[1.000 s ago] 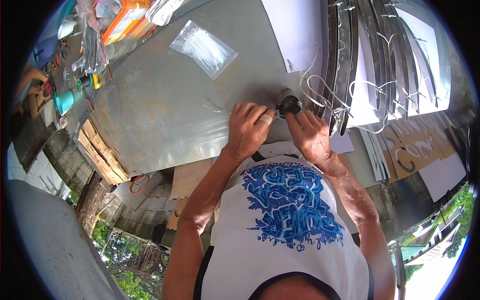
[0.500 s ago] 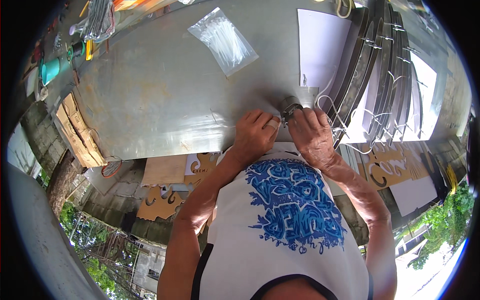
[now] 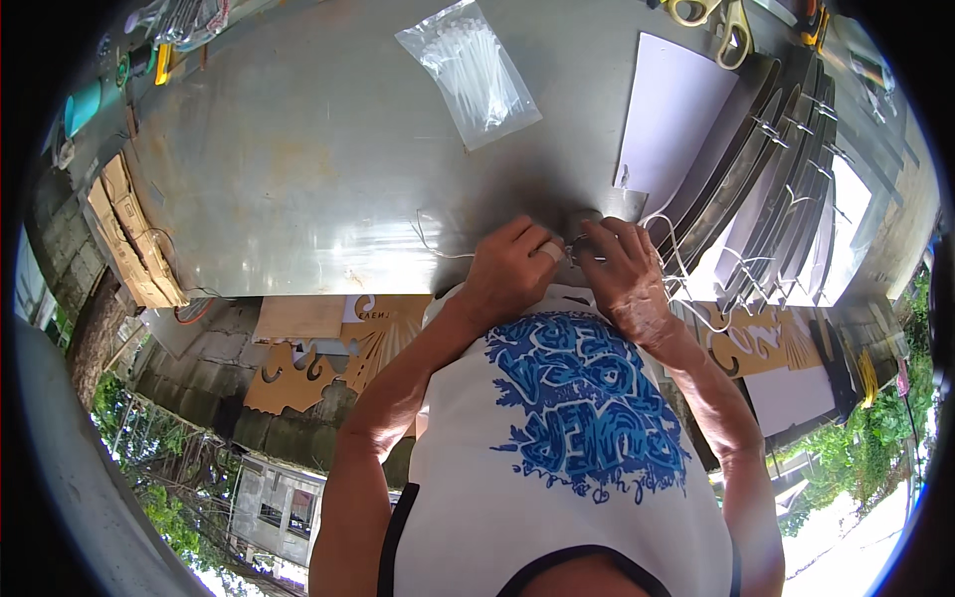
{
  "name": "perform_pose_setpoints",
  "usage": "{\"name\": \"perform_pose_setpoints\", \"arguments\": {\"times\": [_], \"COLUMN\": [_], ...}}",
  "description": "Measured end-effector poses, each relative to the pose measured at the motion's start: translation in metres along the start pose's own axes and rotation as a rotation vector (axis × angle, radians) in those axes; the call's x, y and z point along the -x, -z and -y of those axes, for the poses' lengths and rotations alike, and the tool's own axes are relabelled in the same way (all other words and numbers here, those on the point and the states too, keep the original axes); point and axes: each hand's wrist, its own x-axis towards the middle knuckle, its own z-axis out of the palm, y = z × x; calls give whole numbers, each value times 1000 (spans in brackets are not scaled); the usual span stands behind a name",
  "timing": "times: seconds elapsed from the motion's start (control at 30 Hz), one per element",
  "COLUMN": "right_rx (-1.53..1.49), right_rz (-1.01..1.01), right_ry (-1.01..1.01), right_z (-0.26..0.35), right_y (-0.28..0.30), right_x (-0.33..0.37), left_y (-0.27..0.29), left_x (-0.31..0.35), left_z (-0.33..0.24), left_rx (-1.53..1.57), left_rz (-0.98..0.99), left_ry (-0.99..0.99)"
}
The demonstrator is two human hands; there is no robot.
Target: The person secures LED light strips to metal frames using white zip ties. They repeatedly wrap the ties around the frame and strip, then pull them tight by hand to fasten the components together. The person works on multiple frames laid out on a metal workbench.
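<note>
My left hand is closed, with a band around one finger. A thin white wire runs out from under it to the left across the metal table. Close beside it, the fingers of my right hand are bent and pressed together over a small, dark grey rounded piece, mostly hidden. Between the fingertips is a tiny light bit that I cannot make out. A white cord loops on the table just right of my right hand.
A clear bag of white cable ties lies at the far middle. Long, dark curved strips with wires stand at the right, beside a white sheet and scissors. Folded cardboard lies at the left edge; cut-out brown boards are below the table.
The view has shifted slightly. My right hand's fingers have moved over the grey rounded piece, which shows less now. More of the thin white wire shows left of my left hand.
</note>
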Motion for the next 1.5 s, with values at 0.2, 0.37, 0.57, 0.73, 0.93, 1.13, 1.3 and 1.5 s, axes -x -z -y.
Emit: {"name": "perform_pose_setpoints", "arguments": {"times": [0.2,0.37,0.57,0.73,0.93,1.13,1.3,1.5], "right_rx": [-67,-46,-99,-103,-129,-162,-220,-267], "right_rz": [-6,-14,-18,-67,-99,-127,-153,-220], "right_ry": [33,90,105,82,59,65,43,21], "right_z": [-3,-8,-13,-12,-14,-16,-17,-16], "right_y": [-14,-21,-21,-20,-27,-31,-36,-43], "right_x": [1,2,2,5,7,5,2,3], "left_y": [11,13,13,22,36,37,28,17], "left_x": [-7,-10,-8,-14,-24,-27,-29,-28], "left_z": [0,3,5,-1,-10,-22,-39,-47], "left_rx": [108,179,248,338,513,479,353,322], "left_rz": [140,242,275,377,445,406,300,203], "left_ry": [191,277,373,577,943,1057,974,966]}}
